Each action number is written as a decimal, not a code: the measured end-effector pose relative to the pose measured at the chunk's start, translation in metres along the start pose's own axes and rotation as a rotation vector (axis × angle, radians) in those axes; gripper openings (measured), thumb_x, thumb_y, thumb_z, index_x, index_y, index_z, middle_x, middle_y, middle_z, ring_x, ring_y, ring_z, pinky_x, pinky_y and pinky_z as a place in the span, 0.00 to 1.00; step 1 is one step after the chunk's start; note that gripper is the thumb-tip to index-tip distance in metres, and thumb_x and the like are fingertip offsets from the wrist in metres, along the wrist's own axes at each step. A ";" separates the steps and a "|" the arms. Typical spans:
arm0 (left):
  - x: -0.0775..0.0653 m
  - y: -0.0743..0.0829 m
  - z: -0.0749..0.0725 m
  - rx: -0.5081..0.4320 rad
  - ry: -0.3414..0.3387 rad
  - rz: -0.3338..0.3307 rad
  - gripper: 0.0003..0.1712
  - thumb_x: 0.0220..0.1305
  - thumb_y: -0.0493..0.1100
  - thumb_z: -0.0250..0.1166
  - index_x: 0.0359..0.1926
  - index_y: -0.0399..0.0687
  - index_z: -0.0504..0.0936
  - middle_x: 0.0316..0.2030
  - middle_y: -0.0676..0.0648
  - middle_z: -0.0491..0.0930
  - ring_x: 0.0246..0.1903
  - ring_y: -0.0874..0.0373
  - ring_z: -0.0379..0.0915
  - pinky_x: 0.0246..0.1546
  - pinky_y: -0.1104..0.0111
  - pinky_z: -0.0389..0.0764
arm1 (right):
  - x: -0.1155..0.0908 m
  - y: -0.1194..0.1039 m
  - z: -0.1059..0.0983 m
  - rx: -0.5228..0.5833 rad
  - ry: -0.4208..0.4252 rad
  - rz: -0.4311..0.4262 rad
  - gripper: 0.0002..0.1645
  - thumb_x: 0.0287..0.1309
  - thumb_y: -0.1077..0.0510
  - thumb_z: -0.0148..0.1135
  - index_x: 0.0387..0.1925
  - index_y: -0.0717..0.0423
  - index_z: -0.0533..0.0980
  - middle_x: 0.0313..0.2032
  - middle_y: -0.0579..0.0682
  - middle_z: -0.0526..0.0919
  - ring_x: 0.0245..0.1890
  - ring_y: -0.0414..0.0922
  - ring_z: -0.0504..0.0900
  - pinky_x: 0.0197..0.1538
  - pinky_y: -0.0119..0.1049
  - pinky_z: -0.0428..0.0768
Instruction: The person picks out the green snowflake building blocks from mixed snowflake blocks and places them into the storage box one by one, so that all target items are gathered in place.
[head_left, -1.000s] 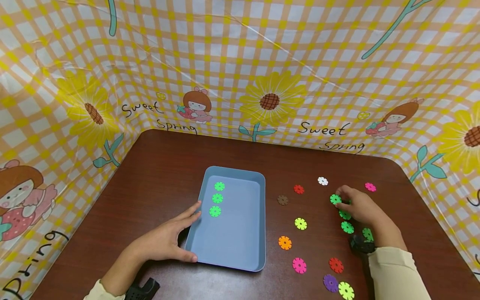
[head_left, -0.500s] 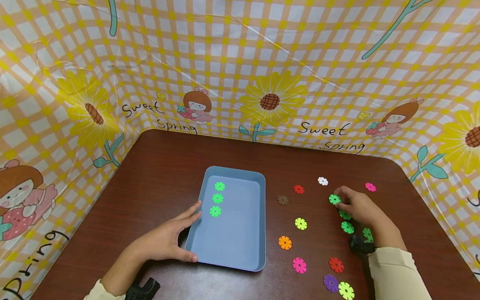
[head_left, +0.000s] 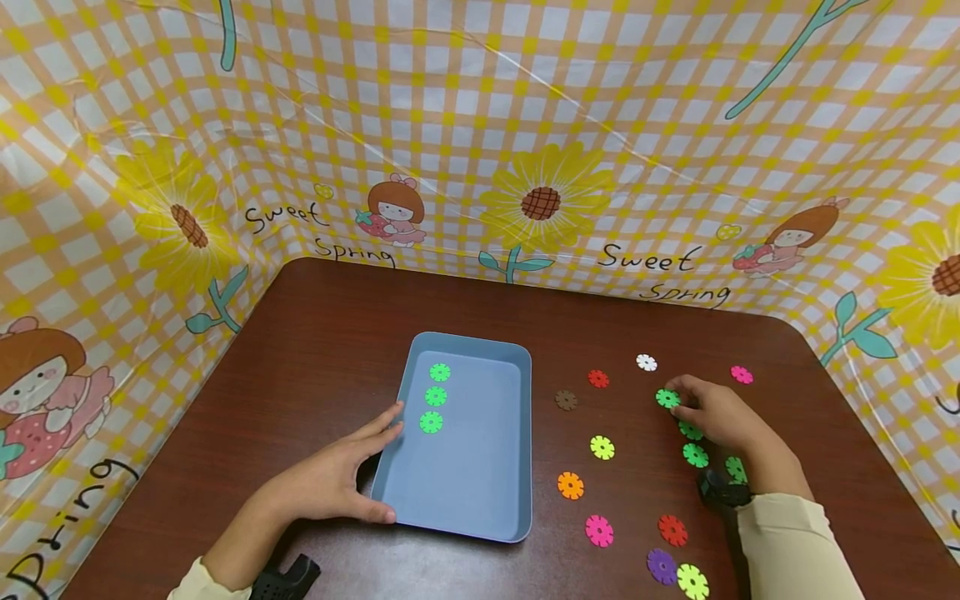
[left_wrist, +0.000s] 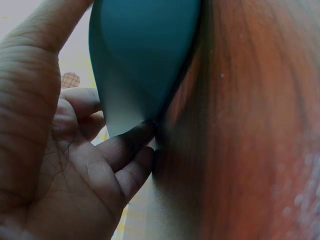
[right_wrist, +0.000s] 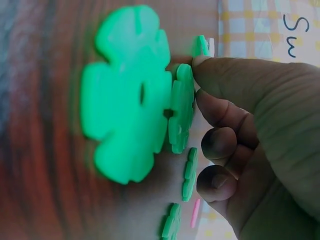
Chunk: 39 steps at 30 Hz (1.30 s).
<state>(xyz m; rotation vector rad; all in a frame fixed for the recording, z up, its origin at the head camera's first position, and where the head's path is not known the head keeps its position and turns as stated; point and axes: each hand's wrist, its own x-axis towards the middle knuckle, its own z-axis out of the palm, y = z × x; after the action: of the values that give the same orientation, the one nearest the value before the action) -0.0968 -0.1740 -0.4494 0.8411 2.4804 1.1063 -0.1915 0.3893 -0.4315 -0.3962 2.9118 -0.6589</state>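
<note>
My left hand [head_left: 330, 479] rests at the near left corner of a blue-grey tray [head_left: 525, 450]. Its thumb touches the near edge and its fingertips the left side, spread apart; the left wrist view shows fingertips against the outer wall [left_wrist: 145, 45]. Inside the tray, light green notched plastic discs [head_left: 436, 397] form a column along the left. To the right, my right hand [head_left: 720, 412] pinches a green notched disc [head_left: 667, 398] at its right edge between thumb and forefinger. More green discs [head_left: 695, 454] lie under and beside that hand, one large in the right wrist view [right_wrist: 125, 100].
Between tray and right hand lie brown [head_left: 566, 400], red [head_left: 597, 378], yellow [head_left: 602, 447], orange [head_left: 570, 486] and pink discs [head_left: 599, 531]. A white disc [head_left: 647, 362] lies farther back. Near the right forearm are red [head_left: 672, 530] and purple discs [head_left: 662, 567]. Patterned cloth [head_left: 450, 275] borders the table.
My right hand and the green disc it pinches have shifted very slightly left. The left hand, the tray and the other discs stay as they were.
</note>
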 end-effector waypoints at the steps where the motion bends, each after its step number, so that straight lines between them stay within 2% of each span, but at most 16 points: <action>1: 0.000 0.000 0.000 0.000 -0.001 0.000 0.64 0.49 0.66 0.76 0.76 0.38 0.55 0.79 0.53 0.40 0.75 0.55 0.41 0.65 0.48 0.61 | 0.000 0.000 0.000 0.002 0.005 0.002 0.14 0.63 0.64 0.64 0.50 0.60 0.74 0.28 0.47 0.72 0.25 0.42 0.70 0.27 0.37 0.70; 9: 0.002 0.001 -0.002 -0.006 -0.009 0.002 0.64 0.49 0.65 0.76 0.76 0.39 0.54 0.79 0.53 0.39 0.75 0.56 0.40 0.65 0.48 0.61 | 0.000 0.001 -0.002 0.013 0.014 -0.007 0.15 0.62 0.66 0.65 0.49 0.60 0.72 0.29 0.49 0.72 0.26 0.44 0.70 0.29 0.38 0.70; 17: 0.002 0.003 -0.005 0.006 -0.012 0.004 0.64 0.49 0.64 0.76 0.77 0.39 0.53 0.79 0.53 0.38 0.75 0.55 0.40 0.65 0.48 0.61 | 0.001 -0.008 -0.004 0.002 0.069 -0.010 0.17 0.62 0.62 0.67 0.49 0.60 0.73 0.33 0.50 0.75 0.33 0.47 0.72 0.35 0.41 0.71; 30: 0.001 0.002 -0.002 -0.006 -0.002 0.004 0.64 0.49 0.63 0.77 0.77 0.39 0.54 0.79 0.53 0.39 0.75 0.55 0.40 0.65 0.48 0.62 | 0.018 -0.051 -0.001 0.063 0.140 -0.063 0.18 0.63 0.61 0.66 0.52 0.58 0.72 0.36 0.53 0.75 0.32 0.47 0.71 0.34 0.40 0.72; 39: 0.000 0.002 0.000 -0.015 -0.005 -0.007 0.66 0.47 0.65 0.77 0.77 0.40 0.54 0.79 0.56 0.38 0.75 0.57 0.40 0.66 0.49 0.61 | 0.033 -0.085 0.009 0.130 0.132 -0.077 0.16 0.64 0.64 0.64 0.52 0.59 0.72 0.38 0.53 0.73 0.32 0.48 0.69 0.33 0.39 0.70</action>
<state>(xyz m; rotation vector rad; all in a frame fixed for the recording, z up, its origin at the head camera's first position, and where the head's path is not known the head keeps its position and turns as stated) -0.0957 -0.1733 -0.4479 0.8294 2.4658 1.1182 -0.2023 0.3020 -0.4050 -0.4676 2.9665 -0.9135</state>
